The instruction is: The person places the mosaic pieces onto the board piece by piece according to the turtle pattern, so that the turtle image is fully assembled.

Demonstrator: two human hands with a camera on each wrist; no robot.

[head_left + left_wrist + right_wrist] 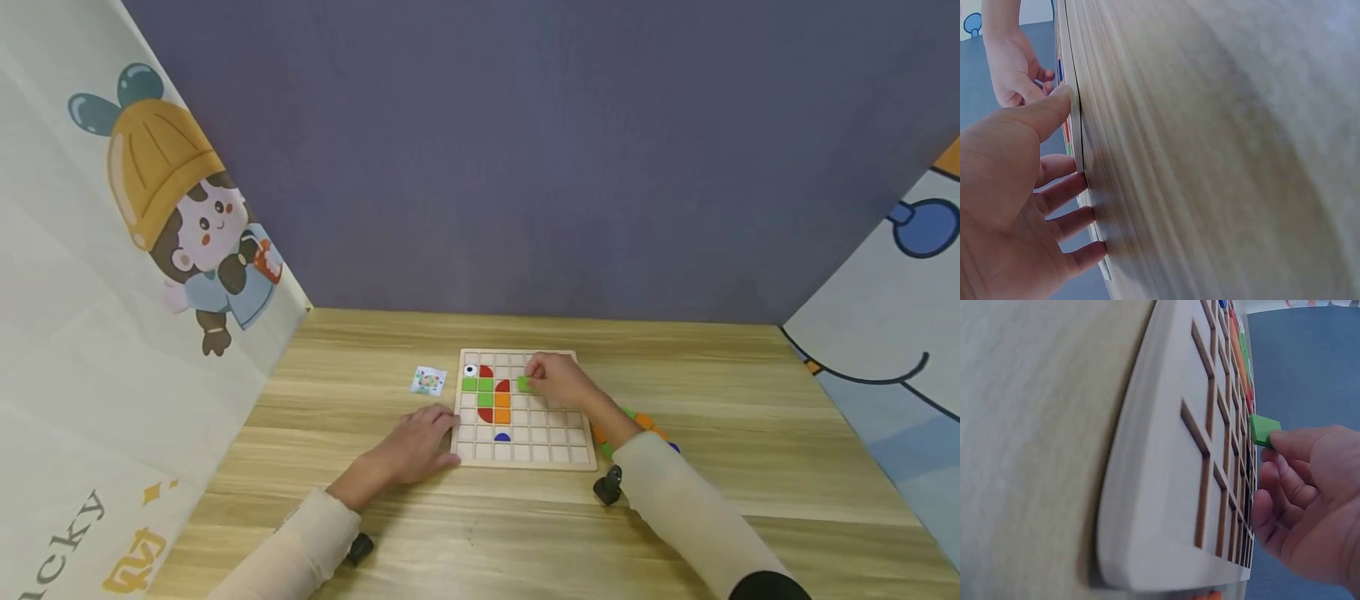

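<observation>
A wooden grid board [525, 465] lies on the table. In its left part sit a white eye tile [470, 370], several green squares [485, 399], orange squares [502, 415], red quarter-round tiles [486, 414] and a blue half-round tile [502, 437]. Between thumb and fingers, my right hand [561, 382] pinches a green square tile [1264, 430] over the upper middle of the grid, right of the red and orange pieces. My left hand [415, 444] rests at the board's left edge, its thumb and fingertips [1087, 181] touching the side and the tabletop, fingers spread.
Left of the board lies a small printed card [428, 380]. A loose pile of orange, green and blue tiles [647, 423] is to the board's right, partly hidden by my right forearm. A dark wall [540, 167] rises behind the table [480, 533].
</observation>
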